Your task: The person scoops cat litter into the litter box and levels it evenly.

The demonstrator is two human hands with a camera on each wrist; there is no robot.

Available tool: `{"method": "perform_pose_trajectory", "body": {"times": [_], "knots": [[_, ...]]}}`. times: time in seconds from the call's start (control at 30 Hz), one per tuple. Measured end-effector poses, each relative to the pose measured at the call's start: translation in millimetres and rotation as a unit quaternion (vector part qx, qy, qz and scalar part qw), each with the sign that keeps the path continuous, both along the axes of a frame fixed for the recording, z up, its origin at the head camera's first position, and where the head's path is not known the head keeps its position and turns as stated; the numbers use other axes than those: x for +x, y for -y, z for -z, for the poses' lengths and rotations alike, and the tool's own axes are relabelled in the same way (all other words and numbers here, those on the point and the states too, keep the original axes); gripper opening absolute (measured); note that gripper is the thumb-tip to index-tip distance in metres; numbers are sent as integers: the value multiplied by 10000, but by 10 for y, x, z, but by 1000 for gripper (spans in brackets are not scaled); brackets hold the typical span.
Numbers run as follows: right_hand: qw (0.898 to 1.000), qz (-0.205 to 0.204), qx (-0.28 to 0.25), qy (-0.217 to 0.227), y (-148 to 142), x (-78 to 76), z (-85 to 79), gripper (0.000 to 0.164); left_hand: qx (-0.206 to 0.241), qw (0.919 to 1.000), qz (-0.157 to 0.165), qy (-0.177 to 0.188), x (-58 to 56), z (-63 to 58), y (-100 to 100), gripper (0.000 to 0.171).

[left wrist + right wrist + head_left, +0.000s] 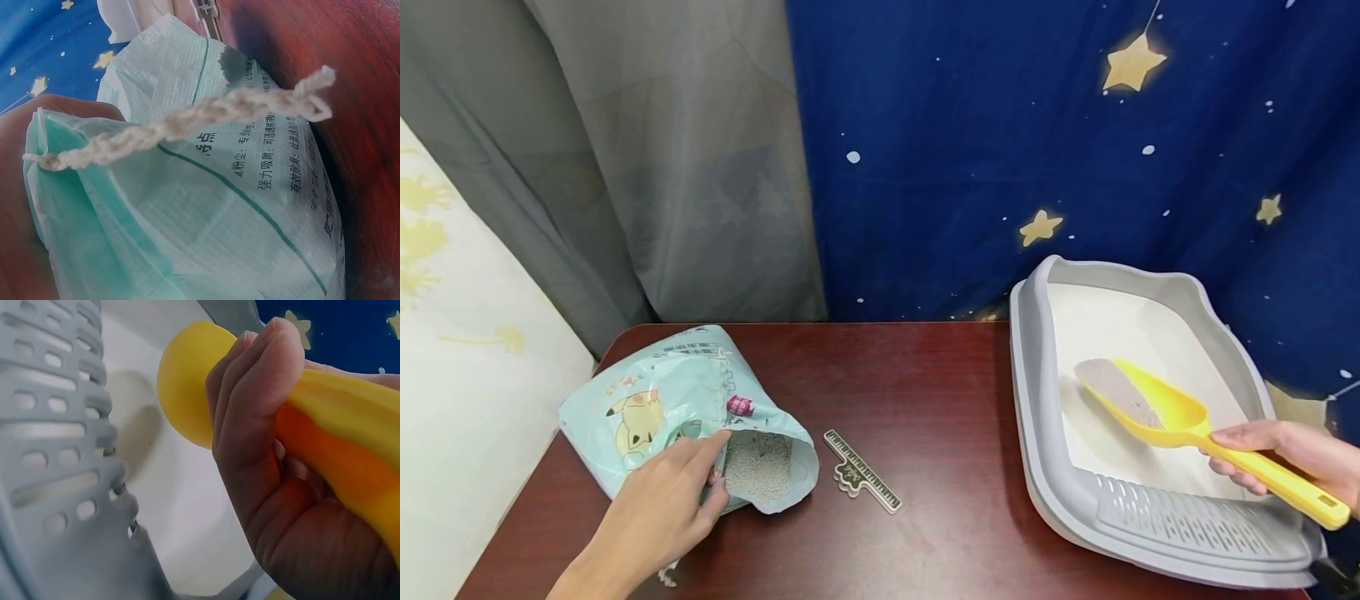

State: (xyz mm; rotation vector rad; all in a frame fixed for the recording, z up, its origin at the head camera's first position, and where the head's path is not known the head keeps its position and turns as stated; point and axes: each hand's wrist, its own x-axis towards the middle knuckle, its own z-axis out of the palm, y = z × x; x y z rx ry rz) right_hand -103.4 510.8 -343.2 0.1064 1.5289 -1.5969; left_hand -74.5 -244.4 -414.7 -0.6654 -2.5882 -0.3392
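My right hand (1296, 457) grips the handle of a yellow scoop (1183, 410) over the grey litter box (1032, 400). Greyish cat litter (1117, 390) fills one side of the scoop's bowl, which is roughly level. In the right wrist view, curled fingers (256, 387) wrap round the handle. On the left, a light-blue bag of cat litter (692, 375) lies on its side, its mouth facing right and grains showing inside. My left hand (658, 496) pinches the rim of that mouth. A braided white cord (187, 122) crosses the bag in the left wrist view.
Between bag and box, a flat clip with a piano-key pattern (861, 471) lies on the dark red table (917, 375). The box has a slotted front ledge (1187, 517) and a white floor. Grey and blue starry curtains (925, 167) hang behind the table.
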Motion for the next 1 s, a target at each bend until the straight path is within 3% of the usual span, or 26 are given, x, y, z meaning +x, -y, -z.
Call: {"method": "perform_pose_trajectory", "body": {"times": [0.23,0.7,1.0], "knots": [[9995,-321,18,54,7,8,34,38,-17,10000,-51,47,7,17,13,50],[9990,-294,308,168,-24,62,74,32,-22,10000,-18,3,11,35,11,50],[9965,-580,598,15,-57,58,74,40,-23,9999,35,-104,-3,22,10,50]]}}
